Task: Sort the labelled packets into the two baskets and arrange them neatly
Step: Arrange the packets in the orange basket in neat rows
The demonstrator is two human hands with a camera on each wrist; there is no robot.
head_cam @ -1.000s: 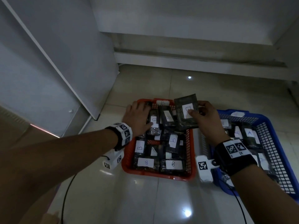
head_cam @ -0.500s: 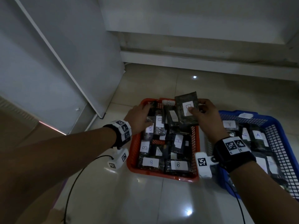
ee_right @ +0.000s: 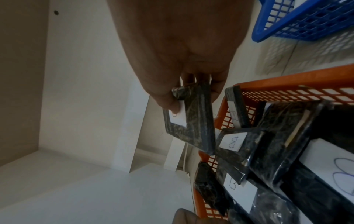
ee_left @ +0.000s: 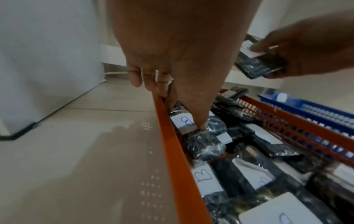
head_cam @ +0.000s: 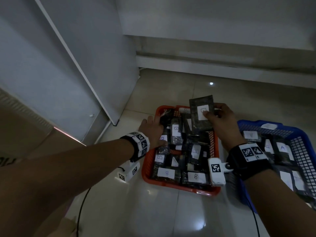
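Near edge of orange basket (head_cam: 179, 187): B pkts lie flat. Left hand (head_cam: 152, 130) has slid fwd along the left rim, thumb pressing a pkt, fingers straight — clearing a slot. Right hand (head_cam: 220, 117) pinches the held packet (head_cam: 201, 115) w/ thumb on label, still above far end. Leaning pkts crowd that spot. Blue basket (head_cam: 306, 151) beside.

Dim indoor light throughout; 2 small glare spots shine on the glossy floor (head_cam: 201, 224). Wide-angle bending warps the edges, and both wrist views look soft.
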